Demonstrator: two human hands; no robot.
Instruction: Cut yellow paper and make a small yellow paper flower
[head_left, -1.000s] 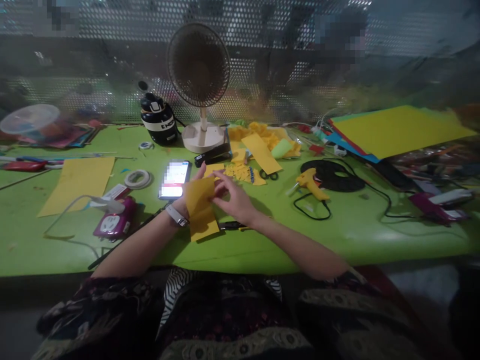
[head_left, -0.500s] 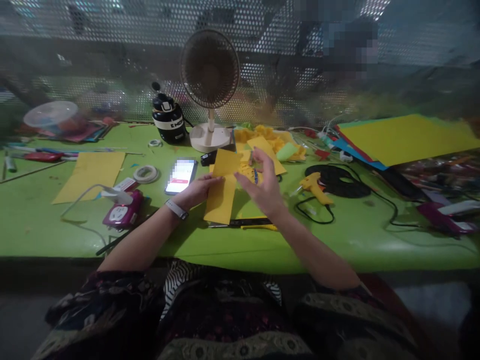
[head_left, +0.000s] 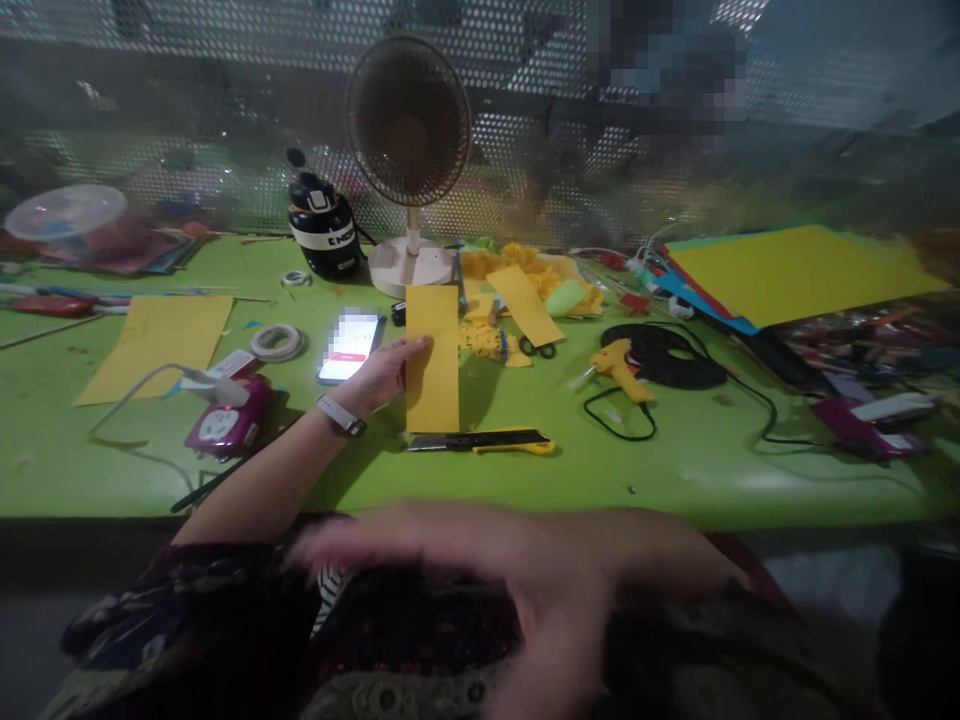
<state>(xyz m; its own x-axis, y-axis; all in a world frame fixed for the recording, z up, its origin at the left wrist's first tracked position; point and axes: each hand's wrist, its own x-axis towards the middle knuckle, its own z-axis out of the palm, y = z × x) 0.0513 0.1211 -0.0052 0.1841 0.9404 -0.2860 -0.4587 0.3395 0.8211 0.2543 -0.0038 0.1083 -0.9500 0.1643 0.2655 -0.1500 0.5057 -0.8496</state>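
Observation:
My left hand [head_left: 379, 377], with a watch on its wrist, pinches the left edge of a yellow paper strip [head_left: 435, 385] and holds it upright above the table. My right hand [head_left: 551, 560] is close to the camera, over the table's front edge and my lap. Motion blurs it, but its fingers stretch left and the thumb stands apart, with nothing visible in them. Below the strip lie a black utility knife [head_left: 480, 441] and a yellow-handled tool [head_left: 525, 448]. Beyond the strip are yellow paper scraps [head_left: 484, 340] and another yellow strip [head_left: 525, 305]. A lit phone [head_left: 349, 350] lies beside my left hand.
A yellow glue gun [head_left: 621, 370] with its cable lies to the right, before stacked coloured sheets [head_left: 810, 270]. A fan [head_left: 411, 265] and a bottle [head_left: 322, 230] stand at the back. Tape [head_left: 276, 343], a purple power socket [head_left: 229, 420] and a yellow sheet [head_left: 161, 345] lie left.
My right hand has moved away from the yellow strip, back and down toward my body. My left hand still holds the strip, now turned more upright. The view has shifted slightly.

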